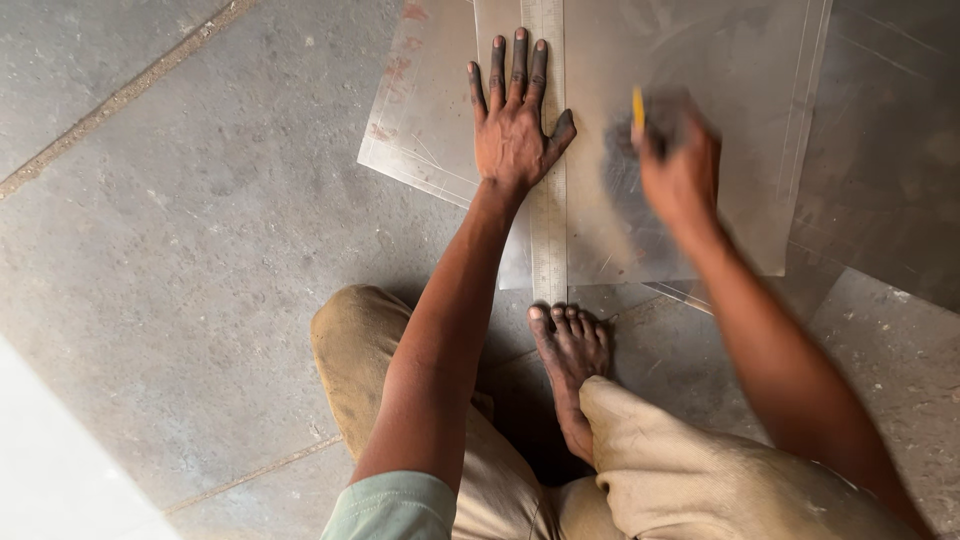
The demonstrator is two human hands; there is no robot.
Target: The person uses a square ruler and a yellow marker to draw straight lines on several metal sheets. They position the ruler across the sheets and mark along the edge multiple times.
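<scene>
left hand (512, 130) pressing ruler (547, 200), right hand (678, 165) gripping pencil (638, 106)

Floor (200, 250): grey stone slabs, mottled, paler joint lines, faint speckling. Sheets (720, 120): dull silver-grey metal, hazy sheen, thin scribed lines near edges; reddish rust-like blotches on the left sheet's border. Ruler (548, 230): pale silver steel, fine dark tick marks. Pencil (638, 106): yellow. Trousers (680, 480): khaki tan, smudged darker at the knee. Sleeve (395, 508): pale green. Left hand (512, 135): fingertips dark, sooty grey. Lower-left corner: whitish strip.
</scene>
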